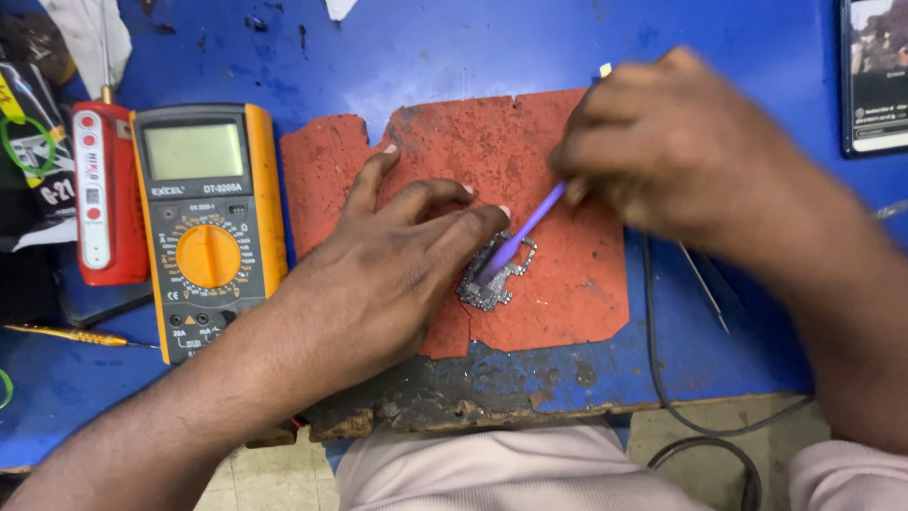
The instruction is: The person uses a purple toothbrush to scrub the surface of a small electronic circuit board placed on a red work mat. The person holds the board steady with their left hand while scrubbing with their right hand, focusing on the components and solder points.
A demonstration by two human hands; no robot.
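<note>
A small grey circuit board [494,276] lies on a worn red mat [567,284] in the middle of a blue bench. My left hand [397,274] rests flat on the mat, its fingertips pressing the board's upper left edge. My right hand [676,142], blurred by motion, grips a thin purple brush [522,234] whose tip touches the board's middle.
A yellow and grey multimeter [206,222] lies left of the mat, with a red and white device [102,194] beside it. A yellow-handled tool [66,334] lies near the front left edge. A phone [875,76] sits at the far right. Metal tweezers [705,284] and a black cable [662,378] lie right of the mat.
</note>
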